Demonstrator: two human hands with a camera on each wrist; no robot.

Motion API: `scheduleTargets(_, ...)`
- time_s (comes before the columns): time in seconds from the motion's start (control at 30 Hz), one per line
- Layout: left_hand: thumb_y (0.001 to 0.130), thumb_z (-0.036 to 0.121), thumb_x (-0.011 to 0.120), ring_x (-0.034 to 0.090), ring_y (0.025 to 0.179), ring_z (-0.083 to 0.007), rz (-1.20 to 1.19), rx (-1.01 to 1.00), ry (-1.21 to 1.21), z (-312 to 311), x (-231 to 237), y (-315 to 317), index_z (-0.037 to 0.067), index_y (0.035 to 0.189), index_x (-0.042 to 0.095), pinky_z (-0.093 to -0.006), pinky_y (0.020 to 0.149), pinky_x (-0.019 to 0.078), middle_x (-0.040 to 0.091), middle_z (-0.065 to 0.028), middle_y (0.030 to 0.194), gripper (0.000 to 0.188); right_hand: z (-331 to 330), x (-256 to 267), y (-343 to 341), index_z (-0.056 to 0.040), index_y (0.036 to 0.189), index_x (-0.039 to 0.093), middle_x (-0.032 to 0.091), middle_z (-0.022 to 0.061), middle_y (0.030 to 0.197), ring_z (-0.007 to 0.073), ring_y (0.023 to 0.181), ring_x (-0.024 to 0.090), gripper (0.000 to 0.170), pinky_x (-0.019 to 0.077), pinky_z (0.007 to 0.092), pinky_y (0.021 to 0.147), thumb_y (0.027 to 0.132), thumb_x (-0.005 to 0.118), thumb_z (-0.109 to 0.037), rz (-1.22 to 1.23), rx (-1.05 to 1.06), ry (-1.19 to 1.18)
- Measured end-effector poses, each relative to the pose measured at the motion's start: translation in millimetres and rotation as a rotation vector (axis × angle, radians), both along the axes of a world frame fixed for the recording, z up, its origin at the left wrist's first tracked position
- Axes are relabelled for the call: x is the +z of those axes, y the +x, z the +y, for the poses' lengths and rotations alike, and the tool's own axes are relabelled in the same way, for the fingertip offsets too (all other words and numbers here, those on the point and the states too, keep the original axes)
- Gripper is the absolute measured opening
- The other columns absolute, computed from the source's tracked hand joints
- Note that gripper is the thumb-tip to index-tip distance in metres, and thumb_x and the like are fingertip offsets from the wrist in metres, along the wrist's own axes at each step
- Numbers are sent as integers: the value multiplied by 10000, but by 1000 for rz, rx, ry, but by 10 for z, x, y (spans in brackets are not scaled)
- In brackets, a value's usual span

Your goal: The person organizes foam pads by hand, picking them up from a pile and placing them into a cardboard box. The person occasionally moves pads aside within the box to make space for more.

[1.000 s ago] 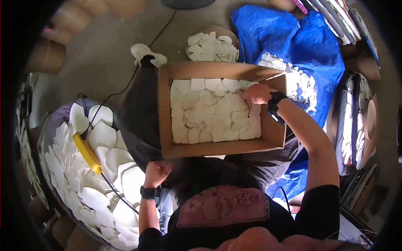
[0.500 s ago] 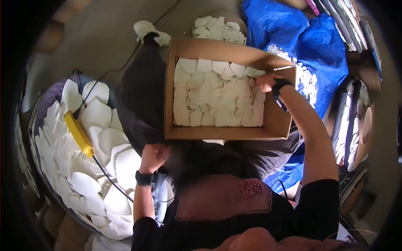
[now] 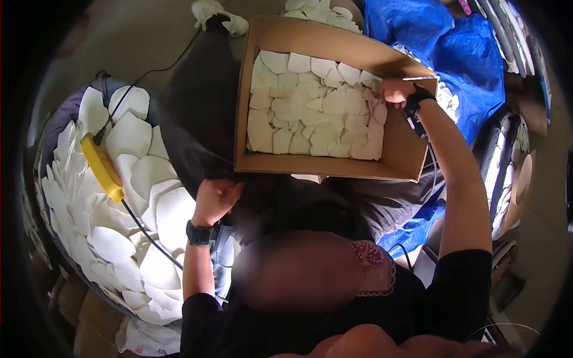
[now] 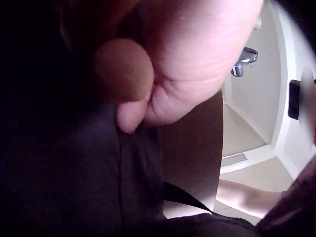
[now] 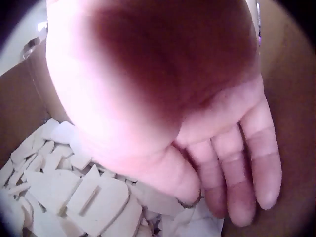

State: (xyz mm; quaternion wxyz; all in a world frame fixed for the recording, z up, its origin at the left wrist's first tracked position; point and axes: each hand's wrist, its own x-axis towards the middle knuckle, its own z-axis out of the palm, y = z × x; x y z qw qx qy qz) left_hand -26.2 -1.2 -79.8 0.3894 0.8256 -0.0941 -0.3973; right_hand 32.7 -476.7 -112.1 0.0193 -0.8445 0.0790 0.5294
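Off-white, thin, matte slabs with irregular edges [image 3: 340,101] lie beneath the bare right hand [image 3: 397,91], whose fingers reach nearly straight with nothing visibly gripped; whether the tips touch, I cannot tell. The slabs look light and stiff, probably brittle at their corners; a pinch on opposite edges should suit, since the broad faces might slide. They overlap across the floor of a brown, oblong, smooth-walled cardboard box [image 3: 322,39], the hand at its three o'clock end. At the box's seven o'clock, the bare left hand [image 3: 213,200] rests by dark cloth trousers [image 3: 200,119], fingers loosely curled around nothing seen. Farther out, towards eight o'clock, larger curved white sheets [image 3: 128,137] carry a yellow oblong power strip [image 3: 102,170]; crinkled blue tarpaulin [image 3: 468,65] bunches at two o'clock.
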Motion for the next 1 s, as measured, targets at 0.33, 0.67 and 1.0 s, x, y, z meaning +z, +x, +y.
scheduleTargets(0.33, 815, 208, 590, 511, 341, -132, -13, 10, -15, -33, 31, 17, 44, 550, 576, -246, 379, 374, 496, -38, 392, 313, 108, 85, -17, -109, 961, 563, 568, 66, 665, 166, 501, 556, 317, 437, 288, 396, 701, 396, -38, 8, -143, 111)
scheduleTargets(0.67, 818, 212, 584, 507, 336, -134, -24, -10, -9, -11, -3, 14, 49, 535, 568, -247, 379, 374, 491, -34, 388, 326, 74, -71, -7, -79, 860, 634, 615, 112, 699, 205, 511, 583, 258, 473, 316, 448, 718, 420, -52, -78, -40, -27)
scheduleTargets(1.0, 818, 213, 585, 512, 336, -138, -24, 14, -15, -18, 27, 9, 47, 529, 561, -254, 376, 378, 491, -40, 388, 334, 196, -175, -75, -75, 798, 639, 634, 165, 785, 315, 763, 623, 136, 493, 390, 644, 694, 568, -129, -504, 249, 139)
